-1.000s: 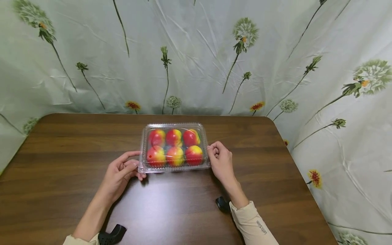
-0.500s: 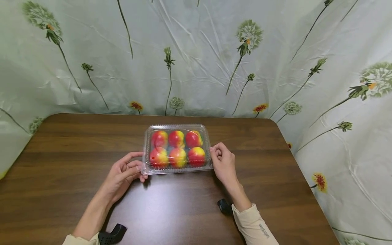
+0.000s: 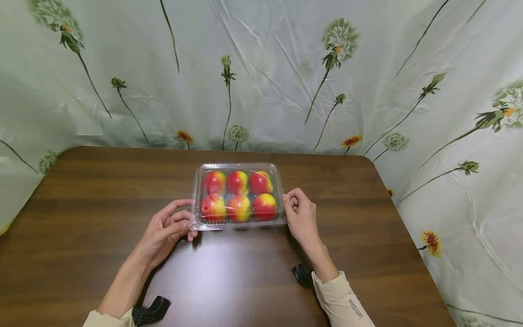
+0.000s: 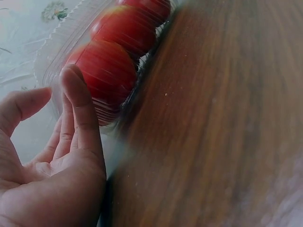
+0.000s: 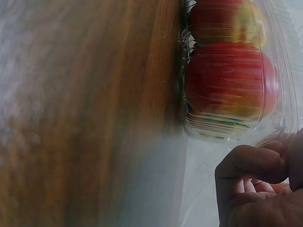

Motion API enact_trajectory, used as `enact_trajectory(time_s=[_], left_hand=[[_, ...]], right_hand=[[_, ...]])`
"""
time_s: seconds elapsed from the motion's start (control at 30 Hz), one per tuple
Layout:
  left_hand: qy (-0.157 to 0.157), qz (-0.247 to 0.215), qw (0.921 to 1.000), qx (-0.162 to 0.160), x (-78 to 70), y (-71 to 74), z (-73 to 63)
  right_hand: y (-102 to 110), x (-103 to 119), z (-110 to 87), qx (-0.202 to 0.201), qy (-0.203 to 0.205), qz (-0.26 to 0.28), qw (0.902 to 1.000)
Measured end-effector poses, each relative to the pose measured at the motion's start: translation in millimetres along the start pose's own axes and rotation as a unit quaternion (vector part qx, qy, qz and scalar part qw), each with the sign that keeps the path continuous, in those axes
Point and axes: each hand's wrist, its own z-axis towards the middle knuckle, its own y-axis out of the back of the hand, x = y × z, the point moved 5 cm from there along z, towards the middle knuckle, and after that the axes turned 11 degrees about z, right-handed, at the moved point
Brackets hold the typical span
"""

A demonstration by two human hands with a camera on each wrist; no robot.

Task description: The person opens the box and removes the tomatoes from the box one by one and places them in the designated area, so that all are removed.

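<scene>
A clear plastic clamshell box [image 3: 238, 225] with a lid over it lies on the table. Several red-and-yellow round fruits [image 3: 239, 208] sit inside in two rows; they look like nectarines or apples. My left hand [image 3: 165, 231] is at the box's near left corner, its fingers loosely extended along the side. In the left wrist view, that hand [image 4: 61, 156] has its fingertips at the box wall, thumb and fingers apart. At the right side, my right hand [image 3: 302, 218] pinches the rim with curled fingers. In the right wrist view, its thumb [image 5: 253, 161] is near the lid's edge.
The brown wooden table [image 3: 122, 177] has rounded far corners. Behind it and to the right hangs a pale curtain [image 3: 269, 91] printed with dandelions. Black wrist devices [image 3: 151, 311] sit at both cuffs.
The whole view has shifted slightly as the head camera moved. Hands and box keep the same places relative to each other; the lid looks the same.
</scene>
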Motion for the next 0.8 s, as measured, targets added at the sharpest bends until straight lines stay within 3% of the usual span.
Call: enact_trajectory(time_s=[0.27, 0.53, 0.8], left_hand=[[0.005, -0.002, 1.0, -0.008, -0.7, -1.1, 1.5], [-0.01, -0.019, 0.9987, -0.045, 0.0, -7.6, -5.1], [0.016, -0.023, 0.9977, -0.063, 4.2, -13.6, -8.1]], right_hand=[[1.1, 0.5, 1.8, 0.001, -0.003, 0.001, 1.0], [0.0, 4.2, -1.0, 0.004, 0.006, 0.009, 0.9999], [4.3, 1.7, -5.2, 0.002, -0.006, 0.005, 1.0]])
